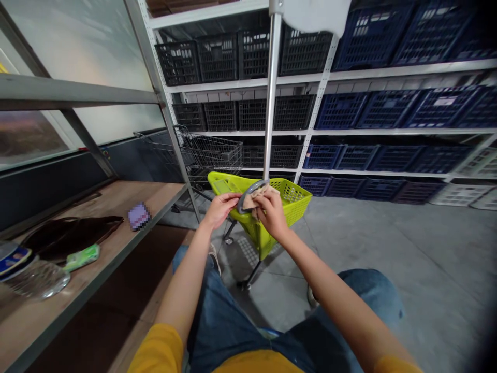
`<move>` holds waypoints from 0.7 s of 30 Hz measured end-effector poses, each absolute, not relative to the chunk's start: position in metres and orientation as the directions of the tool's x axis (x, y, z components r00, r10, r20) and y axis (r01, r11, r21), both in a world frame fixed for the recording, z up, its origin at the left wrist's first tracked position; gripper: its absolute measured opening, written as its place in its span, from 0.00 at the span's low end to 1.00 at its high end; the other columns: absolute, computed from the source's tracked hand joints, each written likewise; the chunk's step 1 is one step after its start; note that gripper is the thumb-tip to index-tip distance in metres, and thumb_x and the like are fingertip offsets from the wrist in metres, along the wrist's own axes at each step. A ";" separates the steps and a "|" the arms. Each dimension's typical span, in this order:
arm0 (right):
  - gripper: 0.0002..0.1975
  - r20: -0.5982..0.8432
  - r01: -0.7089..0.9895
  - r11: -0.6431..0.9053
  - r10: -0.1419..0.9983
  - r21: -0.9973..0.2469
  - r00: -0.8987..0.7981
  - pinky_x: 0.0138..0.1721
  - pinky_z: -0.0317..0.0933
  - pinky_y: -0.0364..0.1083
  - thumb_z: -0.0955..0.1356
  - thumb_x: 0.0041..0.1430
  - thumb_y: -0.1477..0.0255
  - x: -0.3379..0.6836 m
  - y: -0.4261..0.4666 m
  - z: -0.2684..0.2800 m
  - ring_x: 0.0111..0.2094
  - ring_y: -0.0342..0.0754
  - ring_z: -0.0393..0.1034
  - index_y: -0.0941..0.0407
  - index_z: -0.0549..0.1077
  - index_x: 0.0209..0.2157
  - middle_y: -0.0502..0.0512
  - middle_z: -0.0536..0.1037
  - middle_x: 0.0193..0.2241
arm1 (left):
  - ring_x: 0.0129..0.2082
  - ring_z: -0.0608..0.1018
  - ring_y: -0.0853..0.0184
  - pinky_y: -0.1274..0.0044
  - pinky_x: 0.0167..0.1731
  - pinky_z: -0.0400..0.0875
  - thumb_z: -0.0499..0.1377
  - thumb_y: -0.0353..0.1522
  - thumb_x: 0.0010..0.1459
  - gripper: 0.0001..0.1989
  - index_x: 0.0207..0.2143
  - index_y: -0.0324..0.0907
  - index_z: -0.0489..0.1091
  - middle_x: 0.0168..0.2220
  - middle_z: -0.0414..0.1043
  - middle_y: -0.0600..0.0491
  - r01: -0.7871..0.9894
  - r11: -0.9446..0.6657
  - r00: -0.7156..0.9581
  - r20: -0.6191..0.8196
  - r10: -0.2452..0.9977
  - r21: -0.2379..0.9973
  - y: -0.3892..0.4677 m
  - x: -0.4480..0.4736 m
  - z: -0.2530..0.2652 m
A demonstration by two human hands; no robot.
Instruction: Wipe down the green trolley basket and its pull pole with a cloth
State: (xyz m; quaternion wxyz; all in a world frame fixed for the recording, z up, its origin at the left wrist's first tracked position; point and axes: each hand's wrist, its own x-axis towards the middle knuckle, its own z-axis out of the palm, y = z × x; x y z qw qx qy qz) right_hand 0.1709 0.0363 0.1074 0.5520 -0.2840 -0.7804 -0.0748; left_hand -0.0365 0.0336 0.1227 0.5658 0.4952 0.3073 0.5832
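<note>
A small lime-green shopping cart (297, 210) with perforated plastic sides stands on the floor in front of me. At its near end is a grey curved handle (241, 203). The fingers of my left hand (221, 210) are closed at the left edge of this handle. My right hand (273, 213) is wrapped round a crumpled beige cloth (261, 196) and presses it against the handle's inner side. Fingers and cloth hide part of the handle. From the cart a metal pole (272, 98) rises to a pale panel (316, 13).
A wooden shelf (163, 191) on my left bears a clear bottle (37, 277), a green packet (82, 257), a dark bag (70, 235) and a blurred purple item (139, 216). Behind stand a black wire cart (213, 150) and racks of black crates (219, 57) and blue crates (341, 110).
</note>
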 end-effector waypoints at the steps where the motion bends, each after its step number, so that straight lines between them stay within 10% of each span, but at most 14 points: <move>1: 0.14 0.895 0.521 0.834 0.360 -0.183 -0.262 0.51 0.62 0.56 0.65 0.62 0.76 0.174 0.038 0.102 0.47 0.54 0.64 0.50 0.75 0.46 0.57 0.71 0.43 | 0.34 0.79 0.69 0.75 0.40 0.73 0.74 0.36 0.41 0.18 0.36 0.39 0.80 0.36 0.81 0.50 -0.347 -0.171 0.139 0.231 0.963 0.922 0.034 -0.039 0.123; 7: 0.18 0.911 0.555 0.737 0.399 -0.384 0.101 0.52 0.61 0.59 0.63 0.57 0.79 0.180 0.048 0.114 0.50 0.56 0.63 0.52 0.73 0.48 0.60 0.68 0.46 | 0.32 0.78 0.70 0.74 0.40 0.73 0.72 0.36 0.43 0.17 0.36 0.39 0.78 0.36 0.80 0.50 -0.304 -0.214 0.129 0.263 0.956 0.928 0.035 -0.043 0.122; 10: 0.17 0.919 0.540 0.786 0.390 -0.302 -0.053 0.53 0.61 0.59 0.64 0.60 0.77 0.174 0.044 0.124 0.50 0.56 0.63 0.51 0.74 0.49 0.59 0.69 0.46 | 0.39 0.79 0.67 0.71 0.46 0.72 0.67 0.40 0.52 0.15 0.40 0.41 0.77 0.42 0.79 0.49 -0.211 -0.358 0.024 0.370 0.929 0.910 0.041 -0.051 0.124; 15: 0.12 0.921 0.540 0.828 0.317 -0.153 -0.225 0.49 0.63 0.56 0.66 0.63 0.72 0.169 0.036 0.116 0.47 0.55 0.65 0.50 0.75 0.47 0.57 0.72 0.43 | 0.48 0.76 0.60 0.64 0.58 0.63 0.60 0.39 0.60 0.11 0.37 0.44 0.79 0.42 0.79 0.49 0.498 -0.597 0.245 0.558 0.793 0.629 0.060 -0.076 0.125; 21: 0.11 0.911 0.496 0.867 0.244 -0.051 -0.333 0.47 0.66 0.55 0.64 0.67 0.71 0.144 0.028 0.096 0.44 0.53 0.66 0.49 0.76 0.47 0.56 0.74 0.42 | 0.51 0.72 0.59 0.60 0.61 0.57 0.54 0.38 0.65 0.16 0.31 0.46 0.79 0.40 0.79 0.49 0.638 -0.619 0.279 0.612 0.740 0.458 0.069 -0.078 0.104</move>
